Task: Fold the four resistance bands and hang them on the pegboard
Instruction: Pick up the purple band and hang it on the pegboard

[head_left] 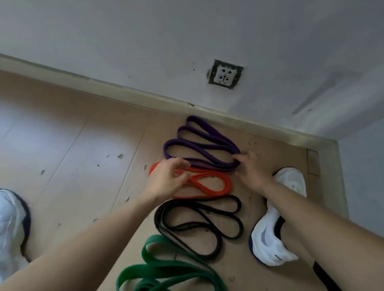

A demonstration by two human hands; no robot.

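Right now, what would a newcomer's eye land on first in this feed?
Four looped bands lie in a row on the floor: purple band by the wall, then orange band, black band, green band nearest the camera. The left hand pinches the orange band's left end; the right hand touches the purple band's right end.

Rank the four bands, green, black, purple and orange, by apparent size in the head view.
1. Green: looks largest, but it is nearest the camera and cut off by the frame edge.
2-3. Black and purple: these look alike. Black lies nearer, so I won't rank them.
4. Orange: looks smallest, partly under the left hand.
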